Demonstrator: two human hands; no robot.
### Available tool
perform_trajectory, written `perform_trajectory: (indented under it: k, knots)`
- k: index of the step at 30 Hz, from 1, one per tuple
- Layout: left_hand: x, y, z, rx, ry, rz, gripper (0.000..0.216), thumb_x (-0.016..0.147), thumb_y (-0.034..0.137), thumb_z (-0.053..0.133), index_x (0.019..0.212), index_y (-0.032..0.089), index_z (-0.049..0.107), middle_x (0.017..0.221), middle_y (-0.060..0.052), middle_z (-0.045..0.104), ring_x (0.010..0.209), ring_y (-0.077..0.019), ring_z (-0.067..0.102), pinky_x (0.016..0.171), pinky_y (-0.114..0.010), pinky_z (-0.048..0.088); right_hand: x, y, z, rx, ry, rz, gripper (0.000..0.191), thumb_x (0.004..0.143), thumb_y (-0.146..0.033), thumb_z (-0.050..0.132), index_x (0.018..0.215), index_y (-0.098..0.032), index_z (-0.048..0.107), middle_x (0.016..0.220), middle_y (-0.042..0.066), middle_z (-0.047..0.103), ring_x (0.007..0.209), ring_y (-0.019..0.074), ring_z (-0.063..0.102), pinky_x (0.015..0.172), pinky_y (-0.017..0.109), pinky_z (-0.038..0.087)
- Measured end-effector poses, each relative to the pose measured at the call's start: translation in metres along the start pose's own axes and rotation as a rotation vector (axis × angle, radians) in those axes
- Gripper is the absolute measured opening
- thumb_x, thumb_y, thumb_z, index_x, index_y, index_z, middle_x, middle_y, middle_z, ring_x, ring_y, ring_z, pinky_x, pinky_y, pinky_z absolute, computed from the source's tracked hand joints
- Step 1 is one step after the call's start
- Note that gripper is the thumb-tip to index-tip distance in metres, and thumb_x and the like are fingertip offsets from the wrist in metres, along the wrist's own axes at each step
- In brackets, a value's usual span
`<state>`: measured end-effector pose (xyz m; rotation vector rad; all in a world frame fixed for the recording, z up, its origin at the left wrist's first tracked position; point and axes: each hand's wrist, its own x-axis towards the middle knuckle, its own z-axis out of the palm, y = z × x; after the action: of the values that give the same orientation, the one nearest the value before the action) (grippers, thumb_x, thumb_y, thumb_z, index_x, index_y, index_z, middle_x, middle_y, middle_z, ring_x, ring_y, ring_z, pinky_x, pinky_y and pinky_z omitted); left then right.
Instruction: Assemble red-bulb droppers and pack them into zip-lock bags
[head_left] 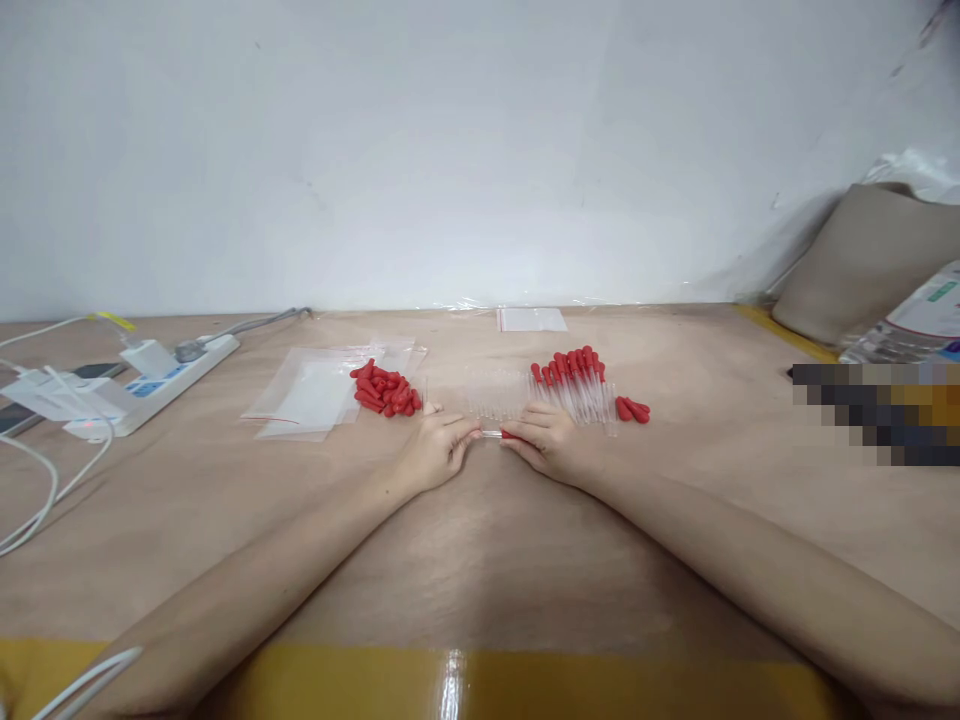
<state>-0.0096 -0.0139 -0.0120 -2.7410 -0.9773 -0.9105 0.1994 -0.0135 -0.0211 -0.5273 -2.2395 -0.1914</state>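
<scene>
Both my hands meet at the middle of the table. My left hand (pixel 439 445) pinches the clear end of a small glass dropper tube (pixel 491 433). My right hand (pixel 544 440) pinches the other end, where a red rubber bulb shows at the fingertips. Behind my left hand lies a pile of loose red rubber bulbs (pixel 386 390). A row of bare clear tubes (pixel 495 395) lies behind the hands. To the right of it lie several finished droppers with red bulbs (pixel 577 375), and two loose bulbs (pixel 634 408).
Clear zip bags (pixel 315 390) lie left of the bulbs; another flat bag (pixel 531 319) lies by the wall. A white power strip (pixel 161 380) with chargers and cables sits far left. A tan cushion (pixel 862 260) and plastic packages (pixel 919 325) are at the far right.
</scene>
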Motion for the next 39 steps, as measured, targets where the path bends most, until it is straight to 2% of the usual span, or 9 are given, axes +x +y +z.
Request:
perform_trajectory:
  k: [7, 10, 15, 19, 23, 26, 29, 32, 39]
  knots:
    - [0.002, 0.0, -0.004, -0.066, -0.12, -0.023, 0.028, 0.089, 0.023, 0.034, 0.073, 0.016, 0.056, 0.062, 0.001, 0.059, 0.059, -0.0119, 0.052, 0.068, -0.03, 0.029, 0.0, 0.001, 0.002, -0.011, 0.042, -0.036, 0.013, 0.084, -0.018, 0.05, 0.088, -0.015, 0.061, 0.067, 0.003, 0.063, 0.06, 0.013, 0.051, 0.062, 0.027, 0.045]
    - [0.003, 0.0, -0.005, -0.088, -0.125, -0.037, 0.029, 0.089, 0.023, 0.033, 0.072, 0.016, 0.055, 0.064, 0.001, 0.06, 0.061, -0.0117, 0.053, 0.069, -0.03, 0.03, 0.003, 0.001, 0.0, 0.066, 0.041, 0.022, 0.013, 0.083, -0.02, 0.051, 0.088, -0.017, 0.063, 0.071, 0.004, 0.066, 0.063, 0.0132, 0.055, 0.064, 0.028, 0.046]
    - [0.004, 0.002, -0.007, -0.079, 0.02, -0.089, 0.027, 0.089, 0.03, 0.037, 0.083, 0.017, 0.06, 0.072, -0.001, 0.066, 0.061, -0.0121, 0.054, 0.072, -0.031, 0.031, 0.008, -0.002, -0.009, 0.379, 0.029, 0.408, 0.021, 0.074, -0.029, 0.063, 0.094, -0.02, 0.06, 0.08, 0.003, 0.065, 0.074, 0.0138, 0.06, 0.068, 0.027, 0.047]
    - [0.003, 0.004, -0.015, 0.006, 0.094, -0.123, 0.029, 0.088, 0.031, 0.036, 0.107, 0.019, 0.054, 0.092, -0.004, 0.065, 0.085, -0.017, 0.055, 0.084, -0.037, 0.027, 0.011, 0.004, -0.019, 0.623, 0.073, 0.661, 0.021, 0.068, -0.035, 0.067, 0.079, -0.018, 0.06, 0.077, 0.002, 0.062, 0.072, 0.0136, 0.059, 0.068, 0.027, 0.046]
    - [0.004, 0.001, -0.022, 0.326, 0.176, -0.316, 0.026, 0.082, 0.037, 0.043, 0.096, 0.019, 0.058, 0.106, -0.009, 0.058, 0.101, -0.0261, 0.046, 0.087, -0.045, 0.022, 0.018, 0.03, -0.043, 0.766, 0.172, 0.868, 0.035, 0.067, -0.043, 0.065, 0.092, -0.018, 0.058, 0.074, 0.001, 0.061, 0.066, 0.0118, 0.056, 0.064, 0.027, 0.045]
    - [0.006, -0.003, -0.023, 0.488, 0.12, -0.416, 0.027, 0.078, 0.04, 0.047, 0.088, 0.017, 0.059, 0.115, -0.013, 0.051, 0.107, -0.0312, 0.039, 0.087, -0.049, 0.02, 0.029, 0.056, -0.064, 0.57, 0.236, 1.002, 0.04, 0.071, -0.046, 0.06, 0.099, -0.019, 0.052, 0.062, -0.003, 0.056, 0.052, 0.0097, 0.05, 0.053, 0.025, 0.041]
    - [0.007, -0.005, -0.022, 0.555, 0.057, -0.448, 0.033, 0.076, 0.042, 0.048, 0.093, 0.016, 0.058, 0.123, -0.016, 0.044, 0.113, -0.0342, 0.033, 0.09, -0.052, 0.018, 0.04, 0.073, -0.072, 0.177, 0.14, 1.054, 0.027, 0.072, -0.041, 0.058, 0.086, -0.017, 0.054, 0.06, -0.001, 0.055, 0.053, 0.0115, 0.05, 0.052, 0.025, 0.038]
    - [0.006, -0.006, -0.022, 0.586, 0.022, -0.463, 0.04, 0.076, 0.043, 0.046, 0.102, 0.015, 0.056, 0.124, -0.017, 0.041, 0.115, -0.0348, 0.031, 0.092, -0.053, 0.017, 0.049, 0.079, -0.06, -0.133, 0.024, 1.021, 0.019, 0.072, -0.035, 0.056, 0.08, -0.017, 0.056, 0.066, 0.002, 0.059, 0.062, 0.0156, 0.054, 0.057, 0.027, 0.038]
    - [0.005, -0.008, -0.023, 0.666, -0.027, -0.485, 0.042, 0.078, 0.043, 0.043, 0.104, 0.012, 0.054, 0.121, -0.02, 0.043, 0.112, -0.0362, 0.032, 0.091, -0.054, 0.018, 0.053, 0.071, -0.017, -0.536, -0.211, 0.922, 0.016, 0.077, -0.028, 0.047, 0.083, -0.016, 0.057, 0.077, 0.01, 0.063, 0.079, 0.0256, 0.056, 0.07, 0.037, 0.036]
